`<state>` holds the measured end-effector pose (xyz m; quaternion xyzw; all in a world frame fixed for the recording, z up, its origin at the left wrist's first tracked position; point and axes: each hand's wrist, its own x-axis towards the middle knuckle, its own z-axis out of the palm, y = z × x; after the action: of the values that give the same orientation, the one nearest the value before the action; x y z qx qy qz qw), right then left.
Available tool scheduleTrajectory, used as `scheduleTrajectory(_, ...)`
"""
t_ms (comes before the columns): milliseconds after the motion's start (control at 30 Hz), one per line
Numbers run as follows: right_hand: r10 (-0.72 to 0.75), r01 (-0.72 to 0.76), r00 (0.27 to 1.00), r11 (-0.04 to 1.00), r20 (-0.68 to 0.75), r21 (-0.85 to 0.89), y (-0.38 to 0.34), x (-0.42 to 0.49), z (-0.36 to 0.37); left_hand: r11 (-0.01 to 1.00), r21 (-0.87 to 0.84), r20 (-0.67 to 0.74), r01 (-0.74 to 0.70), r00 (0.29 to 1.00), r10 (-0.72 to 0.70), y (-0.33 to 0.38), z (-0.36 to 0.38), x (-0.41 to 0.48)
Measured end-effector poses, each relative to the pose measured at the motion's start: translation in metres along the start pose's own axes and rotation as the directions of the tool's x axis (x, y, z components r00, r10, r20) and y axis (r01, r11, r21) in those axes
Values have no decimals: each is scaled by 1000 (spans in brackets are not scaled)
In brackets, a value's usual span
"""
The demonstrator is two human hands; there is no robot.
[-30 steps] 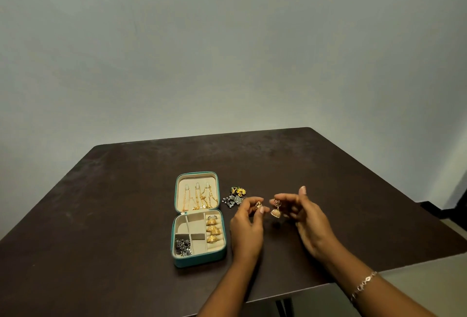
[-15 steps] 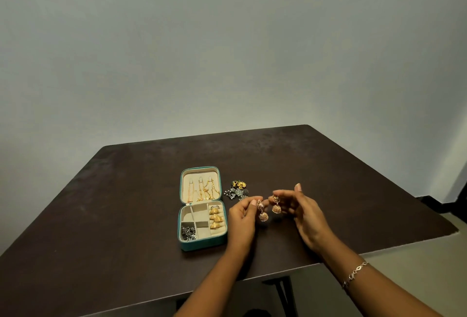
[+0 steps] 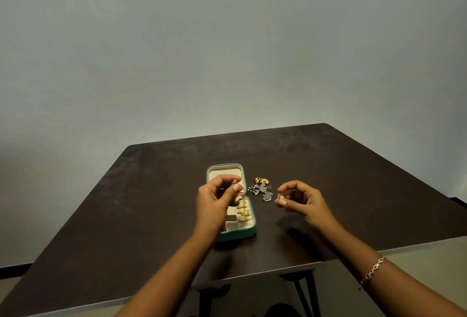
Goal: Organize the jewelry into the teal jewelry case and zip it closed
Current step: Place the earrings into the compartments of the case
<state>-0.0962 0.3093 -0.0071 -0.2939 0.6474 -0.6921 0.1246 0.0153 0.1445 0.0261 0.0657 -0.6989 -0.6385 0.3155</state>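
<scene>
Head view: left hand pinches earring over teal case; right hand pinches, seemingly, second earring.

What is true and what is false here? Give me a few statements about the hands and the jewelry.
1. The case is open. True.
2. The left hand is empty. False: it pinches an earring over the case.
3. The right hand pinches a second earring. True.
4. All the jewelry is in the case. False: a pile lies on the table, right of the case.
</scene>
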Motion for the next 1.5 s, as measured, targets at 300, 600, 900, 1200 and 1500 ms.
scheduleTrajectory(300, 30, 1, 986, 983, 166, -183, -15, 19, 50, 991, 125, -191, 38, 982, -14, -27, -69, -5)
scheduleTrajectory(600, 59, 84, 976, 790, 210, -607, -18, 58, 86, 982, 143, -221, 120, 971, -87, -53, -70, -11)
scheduleTrajectory(900, 165, 135, 950, 548, 265, -826, -13, 68, 101, 978, -26, -248, 207, 946, -207, -69, -71, -19)
scheduleTrajectory(1200, 146, 190, 960, 286, 239, -939, -3, 75, 117, 978, -38, -240, 206, 948, -209, -72, -71, -21)
scheduleTrajectory(1500, 109, 93, 984, 375, 144, -922, -2, 79, 115, 969, -94, -231, 229, 942, -245, -71, -72, -21)
